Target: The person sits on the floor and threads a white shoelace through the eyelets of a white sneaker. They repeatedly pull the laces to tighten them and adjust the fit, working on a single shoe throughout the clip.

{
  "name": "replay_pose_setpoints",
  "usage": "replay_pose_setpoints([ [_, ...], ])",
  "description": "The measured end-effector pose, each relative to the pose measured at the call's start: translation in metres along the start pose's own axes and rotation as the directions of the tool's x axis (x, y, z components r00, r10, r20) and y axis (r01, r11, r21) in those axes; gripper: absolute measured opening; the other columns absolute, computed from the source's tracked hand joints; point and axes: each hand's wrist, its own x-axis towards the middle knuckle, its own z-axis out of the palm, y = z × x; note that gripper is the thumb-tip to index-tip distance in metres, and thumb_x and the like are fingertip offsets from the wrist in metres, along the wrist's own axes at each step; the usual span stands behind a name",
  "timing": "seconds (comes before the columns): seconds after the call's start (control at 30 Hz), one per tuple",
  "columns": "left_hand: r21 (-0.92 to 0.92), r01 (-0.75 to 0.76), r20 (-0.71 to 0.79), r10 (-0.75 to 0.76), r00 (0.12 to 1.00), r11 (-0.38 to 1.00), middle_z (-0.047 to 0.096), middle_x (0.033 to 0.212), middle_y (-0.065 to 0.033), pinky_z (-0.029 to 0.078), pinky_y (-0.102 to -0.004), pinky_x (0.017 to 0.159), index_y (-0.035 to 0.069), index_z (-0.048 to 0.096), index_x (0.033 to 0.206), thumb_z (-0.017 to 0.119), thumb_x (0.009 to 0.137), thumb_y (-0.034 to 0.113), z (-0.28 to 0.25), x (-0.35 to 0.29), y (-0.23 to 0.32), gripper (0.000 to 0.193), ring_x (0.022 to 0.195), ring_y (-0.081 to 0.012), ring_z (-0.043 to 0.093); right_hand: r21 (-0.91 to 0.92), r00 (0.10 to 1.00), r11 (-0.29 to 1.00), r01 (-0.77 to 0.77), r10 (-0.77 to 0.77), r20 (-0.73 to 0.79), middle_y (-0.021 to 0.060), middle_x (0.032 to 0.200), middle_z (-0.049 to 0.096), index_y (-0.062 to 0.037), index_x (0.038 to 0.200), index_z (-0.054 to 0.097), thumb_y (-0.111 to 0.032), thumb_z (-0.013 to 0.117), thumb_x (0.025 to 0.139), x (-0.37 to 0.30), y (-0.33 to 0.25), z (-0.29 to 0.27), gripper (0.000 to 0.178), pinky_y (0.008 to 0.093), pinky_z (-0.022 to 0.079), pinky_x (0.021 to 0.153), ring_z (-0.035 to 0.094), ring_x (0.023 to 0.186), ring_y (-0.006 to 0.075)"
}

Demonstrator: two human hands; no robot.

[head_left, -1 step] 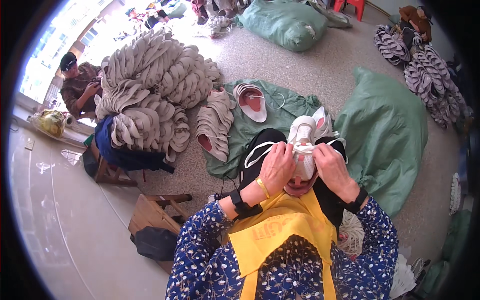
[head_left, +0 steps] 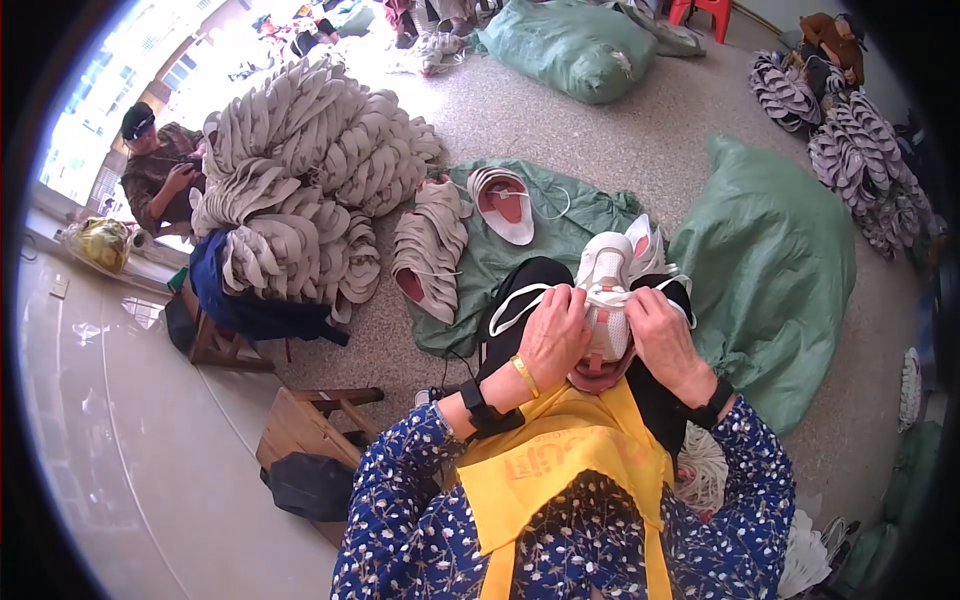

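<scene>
A white shoe upper (head_left: 606,258) with pink parts rests on my lap between my black-clad knees, its toe pointing away from me. A white shoelace (head_left: 515,292) runs across it, with a loose loop hanging to the left. My left hand (head_left: 556,335) pinches the lace at the upper's left side. On the other side my right hand (head_left: 662,338) pinches the same lace, fingers closed. The fingertips of both hands sit close over the lacing area and partly hide it. A yellow apron (head_left: 560,450) lies below the upper.
Ahead, a grey-white shoe upper (head_left: 502,205) and a stacked row of uppers (head_left: 430,245) lie on a green sheet (head_left: 545,180). A tall pile of uppers (head_left: 310,140) stands left, near a seated person (head_left: 160,170). A green sack (head_left: 765,280) bulges at right; a wooden stool (head_left: 305,425) stands lower left.
</scene>
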Motion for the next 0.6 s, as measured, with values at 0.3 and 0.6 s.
replay_pose_setpoints([
  [0.3, -0.119, 0.051, -0.044, -0.057, 0.997, 0.992, 0.055, 0.100, -0.0213, 0.050, -0.0479, 0.083, -0.003, 0.052, 0.108, 0.065, 0.086, 0.009, 0.003, -0.003, -0.004, 0.028, 0.098, -0.0410, 0.059, 0.021, 0.994, 1.000, -0.020, 0.022, -0.105, 0.0172, 0.100, 0.053, 0.0022, 0.096, 0.057, 0.004, 0.062, 0.074, 0.001, -0.004, 0.010, 0.022, 0.0423, 0.052, 0.085, 0.056, 0.098, 0.0359],
  [0.6, -0.186, 0.070, -0.097, -0.089, 0.991, 0.980, 0.055, 0.097, -0.0240, 0.049, -0.0515, 0.077, -0.001, 0.051, 0.106, 0.062, 0.089, 0.007, 0.013, -0.007, -0.008, 0.022, 0.090, -0.0460, 0.058, 0.200, 0.969, 0.966, 0.164, -0.119, -0.217, 0.0174, 0.105, 0.061, -0.0007, 0.100, 0.057, 0.006, 0.062, 0.084, 0.003, -0.033, -0.006, 0.018, 0.0435, 0.055, 0.080, 0.065, 0.097, 0.0375],
])
